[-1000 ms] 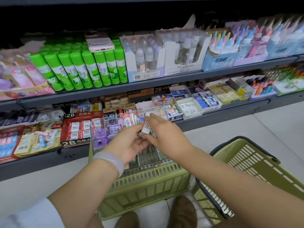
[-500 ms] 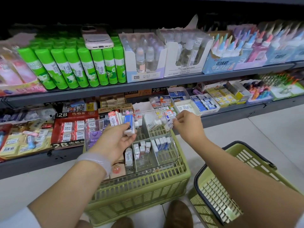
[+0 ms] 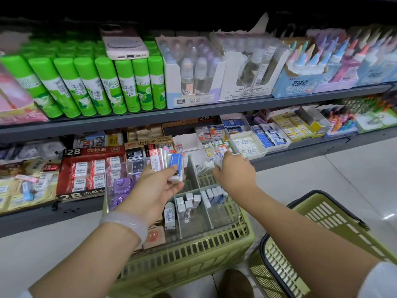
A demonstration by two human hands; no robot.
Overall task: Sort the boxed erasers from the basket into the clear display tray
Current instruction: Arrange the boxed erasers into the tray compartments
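We face grey metal store shelves (image 3: pixel 193 114) stocked with stationery: green glue sticks (image 3: pixel 86 87) stand along the upper shelf's left half with a pink-cased phone (image 3: pixel 124 45) lying on top of them, and a red 2B eraser carton (image 3: pixel 86 171) sits at the lower shelf's front edge. On the pale tiled floor below rests an olive-green plastic basket (image 3: pixel 189 261), and across its rim lies the clear divided display tray (image 3: pixel 214 220). Small white boxed erasers (image 3: pixel 189 203) stand in the tray's middle compartments, near its centre. Our left hand (image 3: pixel 150 190), a pale bangle (image 3: pixel 126 222) on its wrist, hovers over the tray's left side, its grip curled round a blue-and-white boxed eraser (image 3: pixel 177 166) and several wrapped ones. Our right hand (image 3: pixel 234 173) reaches to the tray's far right compartment, fingers pinching small white wrapped erasers (image 3: pixel 207 165). A second olive-green basket (image 3: pixel 322 244) stands beside the first, on its right.
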